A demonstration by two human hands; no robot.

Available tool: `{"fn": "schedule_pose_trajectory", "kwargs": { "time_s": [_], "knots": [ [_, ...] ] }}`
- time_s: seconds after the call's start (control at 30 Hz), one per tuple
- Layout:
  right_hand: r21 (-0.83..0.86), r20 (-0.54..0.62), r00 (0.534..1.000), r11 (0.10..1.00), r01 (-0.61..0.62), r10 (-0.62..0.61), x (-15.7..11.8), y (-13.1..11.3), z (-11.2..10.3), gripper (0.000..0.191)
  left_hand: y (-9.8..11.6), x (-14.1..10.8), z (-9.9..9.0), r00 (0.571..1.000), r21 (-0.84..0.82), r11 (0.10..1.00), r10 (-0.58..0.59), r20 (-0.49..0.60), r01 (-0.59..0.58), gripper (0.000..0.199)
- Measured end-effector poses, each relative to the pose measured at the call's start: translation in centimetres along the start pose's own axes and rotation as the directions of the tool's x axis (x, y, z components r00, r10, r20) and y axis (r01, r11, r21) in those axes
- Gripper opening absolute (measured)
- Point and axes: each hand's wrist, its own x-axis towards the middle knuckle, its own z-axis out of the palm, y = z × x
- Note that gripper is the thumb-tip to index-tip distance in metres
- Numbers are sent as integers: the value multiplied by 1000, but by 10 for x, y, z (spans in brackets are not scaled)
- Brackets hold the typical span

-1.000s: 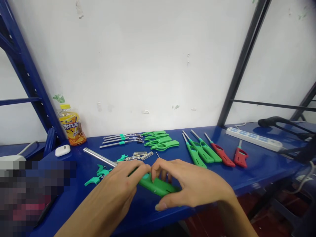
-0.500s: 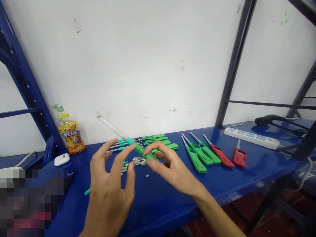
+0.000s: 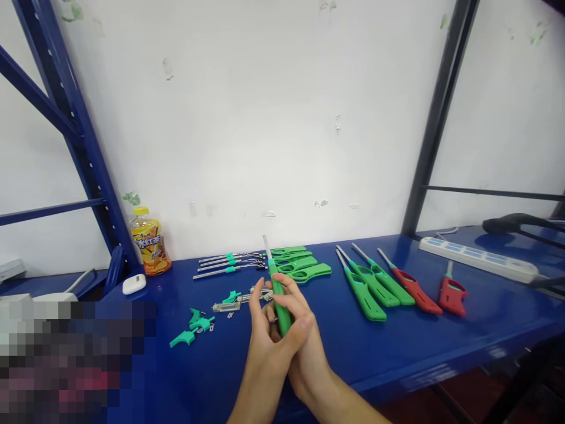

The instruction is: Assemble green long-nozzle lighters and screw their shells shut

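A green gas lighter [image 3: 282, 312] with a long metal tube is held between my two hands, the tube pointing up and away. My left hand [image 3: 269, 353] is closed around the lower handle, its thumb laid across near the bottom end. My right hand [image 3: 311, 353] grips the same handle from the right, fingers along its upper part. Behind them lie metal lighter tubes with wires [image 3: 229, 270] and green handle shells [image 3: 311, 272]. Left of my hands are teal triggers [image 3: 183, 337] and clear gas tanks [image 3: 227, 307]; some parts are hidden behind my fingers.
To the right lie several green lighters [image 3: 366, 297] and red lighters [image 3: 412, 288]. Farther right is a white power strip [image 3: 479, 259]. A drink bottle [image 3: 150, 244] and a white earphone case [image 3: 134, 284] stand at the left, near the blue rack post [image 3: 90, 159].
The lighter has swung from leaning left to nearly upright. My left hand, open and apart before, has come in and closed on the handle. The view has shifted left.
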Motion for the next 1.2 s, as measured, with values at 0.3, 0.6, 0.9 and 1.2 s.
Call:
{"fn": "schedule_pose_trajectory", "kwargs": {
  "time_s": [0.3,0.6,0.9,1.2],
  "knots": [
    [-81,32,999,996,45,-43,-1,8,-3,30,2,-10,8,996,-59,998,-24,-88,18,81],
    [-282,77,985,944,171,-156,-2,15,0,18,-3,-14,10,960,23,1000,-2,-280,8,62],
    [-222,48,986,961,166,-159,-5,19,0,13,4,-16,13,957,1,1000,-27,-288,28,60],
    [-210,32,989,967,146,-142,-4,18,1,16,1,-15,10,955,16,1000,-1,-296,6,57]
  ]
}}
